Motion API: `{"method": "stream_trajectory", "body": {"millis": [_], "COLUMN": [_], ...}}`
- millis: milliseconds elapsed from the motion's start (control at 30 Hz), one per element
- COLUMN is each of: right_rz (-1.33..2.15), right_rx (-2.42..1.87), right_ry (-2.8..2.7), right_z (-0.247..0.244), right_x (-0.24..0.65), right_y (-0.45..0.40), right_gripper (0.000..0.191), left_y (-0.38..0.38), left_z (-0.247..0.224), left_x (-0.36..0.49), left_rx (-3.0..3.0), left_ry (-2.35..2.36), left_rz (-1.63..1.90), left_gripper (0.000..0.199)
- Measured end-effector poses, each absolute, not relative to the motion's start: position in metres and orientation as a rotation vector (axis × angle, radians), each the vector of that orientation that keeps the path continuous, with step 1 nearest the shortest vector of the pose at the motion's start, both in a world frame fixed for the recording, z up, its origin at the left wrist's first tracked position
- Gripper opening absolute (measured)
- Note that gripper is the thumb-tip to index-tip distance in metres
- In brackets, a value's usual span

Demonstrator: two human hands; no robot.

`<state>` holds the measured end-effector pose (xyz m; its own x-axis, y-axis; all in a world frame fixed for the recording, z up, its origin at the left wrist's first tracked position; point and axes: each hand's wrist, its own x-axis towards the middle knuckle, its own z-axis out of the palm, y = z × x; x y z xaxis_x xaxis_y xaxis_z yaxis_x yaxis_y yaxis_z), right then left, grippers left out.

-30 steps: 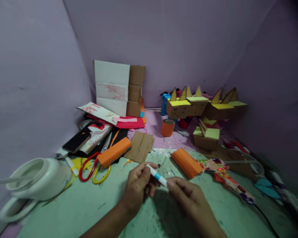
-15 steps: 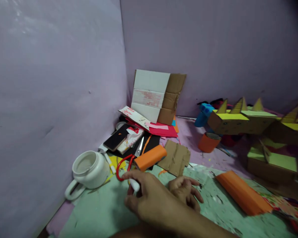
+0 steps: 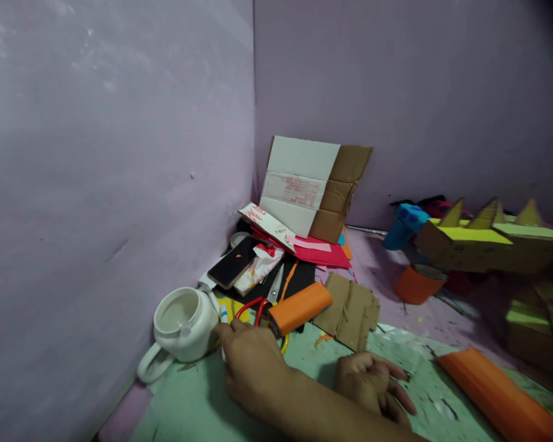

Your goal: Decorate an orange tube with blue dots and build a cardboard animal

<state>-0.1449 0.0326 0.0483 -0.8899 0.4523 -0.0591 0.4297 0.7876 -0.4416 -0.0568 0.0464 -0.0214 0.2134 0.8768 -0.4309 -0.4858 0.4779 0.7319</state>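
Observation:
My right hand (image 3: pixel 255 365) reaches across to the left, palm down, with its fingers closed on a white marker (image 3: pixel 223 314) beside the white mug (image 3: pixel 187 334). The fingers hide much of the marker. My left hand (image 3: pixel 373 387) rests palm up on the green surface beyond my right forearm, fingers loosely curled and apart, with nothing in it. Just past my right hand lie red-handled scissors (image 3: pixel 275 288), partly covered by an orange paper-wrapped tube (image 3: pixel 299 307). A flattened piece of brown cardboard (image 3: pixel 350 310) lies to the right of that tube.
A phone (image 3: pixel 231 264), red paper (image 3: pixel 322 252) and a leaning cardboard sheet (image 3: pixel 299 184) fill the back corner. On the right are another orange piece (image 3: pixel 498 390), an orange cup shape (image 3: pixel 419 283) and spiked cardboard models (image 3: pixel 470 248). Walls rise at the left and back.
The view has shifted, moving the scene rightward. My right hand has moved toward the mug and onto the marker; the white thing seen between its fingers earlier is now mostly hidden. My left hand stays palm up.

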Motion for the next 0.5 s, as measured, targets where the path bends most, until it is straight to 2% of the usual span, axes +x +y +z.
{"method": "stream_trajectory", "body": {"millis": [200,333,433,500], "right_rz": [0.526,0.372,0.058,-0.139], "right_rx": [-0.696,-0.562,-0.451,-0.395], "right_ry": [-3.003,-3.034,-3.026,-3.011], "right_z": [0.045,0.040,0.029,0.024], "right_x": [-0.158,-0.162,-0.162,-0.163], "right_y": [0.049,0.054,0.051,0.048], "right_gripper": [0.040,0.030,0.016,0.016], "left_y": [0.052,0.052,0.058,0.061], "left_z": [-0.032,-0.039,-0.047,-0.052], "left_x": [-0.069,-0.070,-0.069,-0.068], "left_rx": [0.480,0.526,0.554,0.536], "left_ry": [0.775,0.795,0.830,0.835], "left_rz": [1.036,1.006,0.993,1.002], "left_gripper": [0.061,0.064,0.061,0.056]}}
